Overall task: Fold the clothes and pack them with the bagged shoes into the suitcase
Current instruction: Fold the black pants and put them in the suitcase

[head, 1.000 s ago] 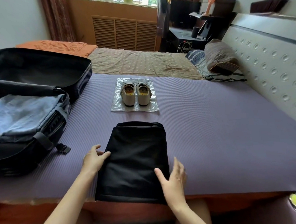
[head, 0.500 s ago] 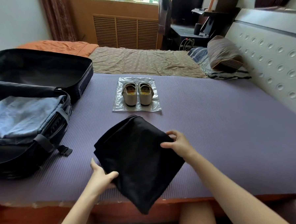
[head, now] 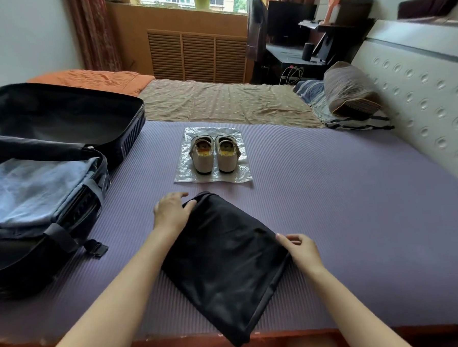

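Note:
A folded black garment (head: 222, 261) lies diagonally on the purple mat (head: 343, 194), its near corner hanging over the bed's front edge. My left hand (head: 171, 210) holds its far left corner with the thumb on top of the fabric. My right hand (head: 301, 251) pinches its right corner with curled fingers. A pair of beige shoes (head: 213, 154) stands on a flat clear plastic bag (head: 238, 174) just beyond the garment. An open black suitcase (head: 68, 118) lies at the left, and folded light blue denim (head: 32, 189) sits in its near half.
A white padded headboard (head: 425, 96) runs along the right side. A striped bolster pillow (head: 351, 90) lies at the far right. Beyond the mat are a tan sheet (head: 218, 99) and an orange blanket (head: 93, 79). A suitcase strap buckle (head: 96, 249) lies on the mat.
The black garment was lifted and turned from square-on to diagonal. My left hand moved from its near side up to the far corner, and my right hand shifted to the right corner.

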The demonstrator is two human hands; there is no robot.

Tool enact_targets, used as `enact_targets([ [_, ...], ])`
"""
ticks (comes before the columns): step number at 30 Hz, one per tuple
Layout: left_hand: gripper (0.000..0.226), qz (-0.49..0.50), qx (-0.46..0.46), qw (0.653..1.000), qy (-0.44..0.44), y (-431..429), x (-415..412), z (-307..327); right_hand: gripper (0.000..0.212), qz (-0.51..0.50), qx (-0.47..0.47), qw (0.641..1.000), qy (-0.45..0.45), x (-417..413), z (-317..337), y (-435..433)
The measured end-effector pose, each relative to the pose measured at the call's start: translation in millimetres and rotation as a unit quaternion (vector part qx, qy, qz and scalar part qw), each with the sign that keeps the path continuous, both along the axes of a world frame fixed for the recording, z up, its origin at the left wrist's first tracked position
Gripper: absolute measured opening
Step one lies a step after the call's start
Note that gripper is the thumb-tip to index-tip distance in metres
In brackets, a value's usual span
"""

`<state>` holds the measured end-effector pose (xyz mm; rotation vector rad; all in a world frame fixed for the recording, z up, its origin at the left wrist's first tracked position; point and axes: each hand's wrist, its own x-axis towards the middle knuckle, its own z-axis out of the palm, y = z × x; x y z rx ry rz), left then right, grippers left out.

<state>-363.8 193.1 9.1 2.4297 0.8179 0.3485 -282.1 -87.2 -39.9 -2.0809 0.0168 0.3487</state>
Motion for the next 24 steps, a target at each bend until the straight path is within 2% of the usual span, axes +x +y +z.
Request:
enact_targets([
  [3,0.047,-0.037,0.008,0.998,0.050,-5,47,-1,0.019,-0.010,0.045,0.999,0.020,-1,-9,-4],
  [5,0.052,-0.035,-0.021,0.996,0.084,-6,68,-3,0.010,-0.021,0.067,0.997,0.012,-1,-13,-4],
  [8,0.048,-0.016,-0.042,0.991,0.126,-5,88,-9,0.006,-0.026,0.078,0.997,-0.012,-2,-16,-6],
  [12,0.026,0.056,-0.144,0.986,0.065,0,91,-23,0.012,-0.026,0.060,0.997,-0.038,-2,-19,-12],
  [14,0.023,0.098,-0.189,0.977,0.028,7,82,-24,0.015,-0.048,0.087,0.994,-0.051,6,-13,-12],
  [18,0.028,0.172,-0.248,0.953,-0.038,28,62,-27,0.006,-0.065,0.154,0.985,-0.037,19,10,0],
  [21,0.033,0.165,-0.217,0.961,-0.038,35,45,-29,0.016,-0.045,0.140,0.989,-0.011,17,6,9],
  [23,0.040,0.136,-0.181,0.974,-0.016,36,34,-27,0.042,-0.025,0.110,0.993,0.016,5,2,9],
  [24,0.046,0.120,-0.190,0.974,0.005,36,28,-27,0.051,-0.017,0.106,0.994,0.027,-4,2,7],
])
